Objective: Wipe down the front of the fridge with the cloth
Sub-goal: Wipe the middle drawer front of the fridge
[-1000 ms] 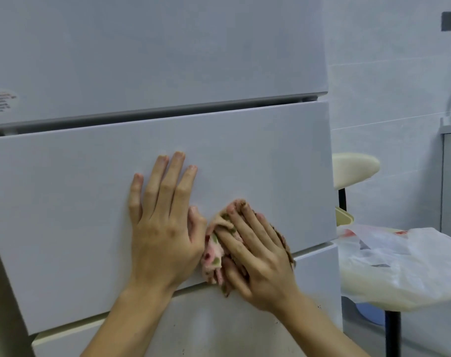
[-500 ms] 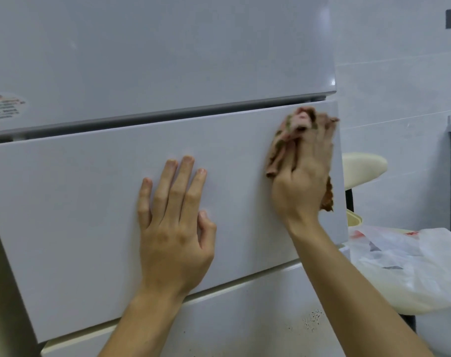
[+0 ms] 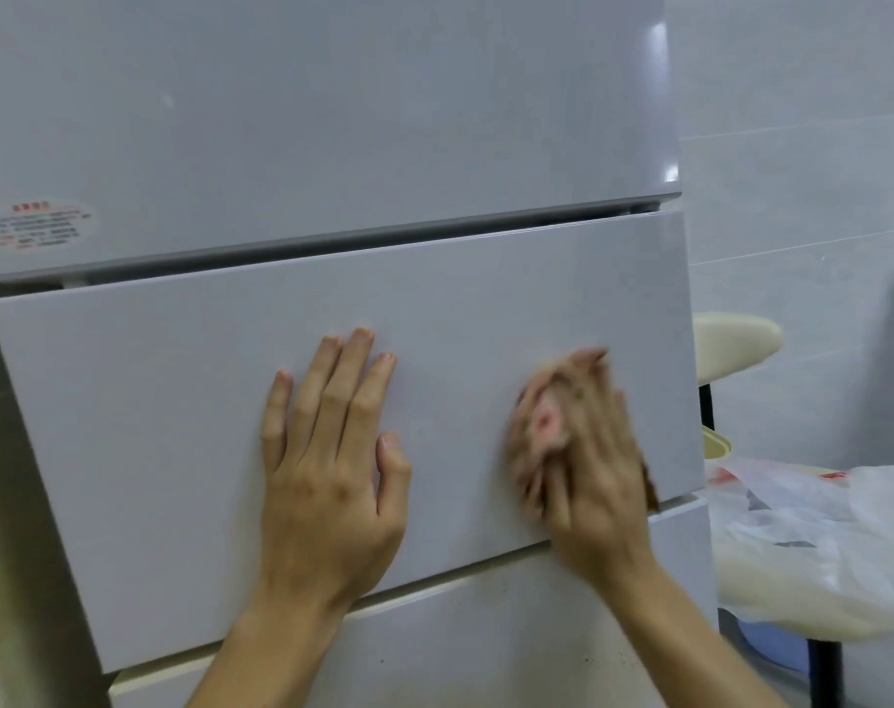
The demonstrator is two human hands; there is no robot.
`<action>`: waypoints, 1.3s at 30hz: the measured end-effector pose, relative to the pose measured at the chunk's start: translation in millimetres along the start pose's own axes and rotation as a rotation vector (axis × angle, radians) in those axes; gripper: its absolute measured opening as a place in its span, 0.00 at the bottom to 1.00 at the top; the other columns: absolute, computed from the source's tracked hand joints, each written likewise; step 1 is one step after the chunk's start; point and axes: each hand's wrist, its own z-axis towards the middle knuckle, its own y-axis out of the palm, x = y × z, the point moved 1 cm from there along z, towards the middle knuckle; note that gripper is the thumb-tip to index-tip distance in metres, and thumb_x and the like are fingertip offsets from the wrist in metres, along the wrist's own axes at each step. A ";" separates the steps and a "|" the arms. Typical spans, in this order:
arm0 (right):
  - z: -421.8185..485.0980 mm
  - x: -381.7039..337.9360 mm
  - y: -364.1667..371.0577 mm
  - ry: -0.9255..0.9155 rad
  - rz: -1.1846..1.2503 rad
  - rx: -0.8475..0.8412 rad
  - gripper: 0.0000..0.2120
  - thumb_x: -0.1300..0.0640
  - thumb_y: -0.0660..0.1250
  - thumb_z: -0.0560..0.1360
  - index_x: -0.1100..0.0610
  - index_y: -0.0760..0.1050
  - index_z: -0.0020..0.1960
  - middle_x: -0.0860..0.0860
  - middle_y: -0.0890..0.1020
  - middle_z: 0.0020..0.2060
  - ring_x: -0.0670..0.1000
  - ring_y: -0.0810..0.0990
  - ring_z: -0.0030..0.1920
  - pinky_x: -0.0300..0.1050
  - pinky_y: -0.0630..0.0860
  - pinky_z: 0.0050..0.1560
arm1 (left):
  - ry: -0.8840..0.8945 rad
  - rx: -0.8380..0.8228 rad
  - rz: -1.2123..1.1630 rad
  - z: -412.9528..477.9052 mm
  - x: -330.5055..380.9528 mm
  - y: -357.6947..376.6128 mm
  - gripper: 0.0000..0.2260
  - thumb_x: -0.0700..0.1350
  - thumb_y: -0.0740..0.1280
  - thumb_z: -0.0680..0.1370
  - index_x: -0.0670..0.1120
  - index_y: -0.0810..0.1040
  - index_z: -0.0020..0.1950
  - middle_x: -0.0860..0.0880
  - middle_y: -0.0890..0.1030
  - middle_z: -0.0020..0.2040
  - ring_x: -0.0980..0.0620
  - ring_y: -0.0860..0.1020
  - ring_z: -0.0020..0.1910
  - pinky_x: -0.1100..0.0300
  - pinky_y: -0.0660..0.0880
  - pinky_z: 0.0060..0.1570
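The white fridge fills most of the view, with an upper door, a middle drawer front and a lower drawer below it. My left hand lies flat on the middle drawer front, fingers spread upward. To its right, my right hand presses a crumpled brownish cloth with pink patches against the same drawer front, near its lower right part. That hand and the cloth are motion-blurred. Most of the cloth is hidden under my fingers.
A label sticker sits at the lower left of the upper door. Right of the fridge stands a cream stool seat on a black post, and a white plastic bag lies over another seat. The lower drawer shows dark specks.
My right hand has swept the cloth from the drawer front's top right corner down to its lower right part. My left hand has stayed flat in place.
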 end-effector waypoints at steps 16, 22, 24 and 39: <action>-17.4 -90.2 60.6 -0.205 0.103 -0.226 0.16 0.66 0.68 0.80 0.59 0.77 0.67 0.55 0.66 0.80 0.56 0.61 0.82 0.56 0.62 0.80 | -0.209 0.106 0.073 -10.1 -34.7 -19.2 0.26 0.42 0.57 0.81 0.43 0.68 0.81 0.42 0.61 0.84 0.41 0.56 0.84 0.46 0.48 0.83; 8.8 -42.6 34.2 -0.198 -0.022 -0.035 0.10 0.59 0.68 0.82 0.58 0.85 0.60 0.62 0.73 0.74 0.61 0.70 0.77 0.60 0.71 0.74 | -0.200 0.088 0.129 -14.4 -47.2 -29.4 0.26 0.44 0.59 0.82 0.46 0.67 0.81 0.44 0.61 0.84 0.42 0.56 0.84 0.41 0.47 0.83; 34.4 -34.9 35.7 -0.005 -0.059 0.162 0.11 0.62 0.71 0.81 0.60 0.84 0.63 0.63 0.75 0.71 0.61 0.72 0.74 0.59 0.72 0.72 | -0.230 0.085 0.131 -15.4 -58.4 -36.7 0.27 0.44 0.59 0.81 0.46 0.67 0.82 0.44 0.60 0.84 0.43 0.54 0.85 0.40 0.47 0.83; -44.1 -143.9 106.3 -0.228 0.049 -0.004 0.11 0.58 0.68 0.83 0.53 0.85 0.62 0.47 0.79 0.59 0.53 0.77 0.58 0.50 0.79 0.57 | -0.222 0.115 0.161 -34.8 -108.8 -58.4 0.26 0.40 0.57 0.82 0.44 0.65 0.82 0.43 0.60 0.84 0.42 0.55 0.84 0.40 0.54 0.82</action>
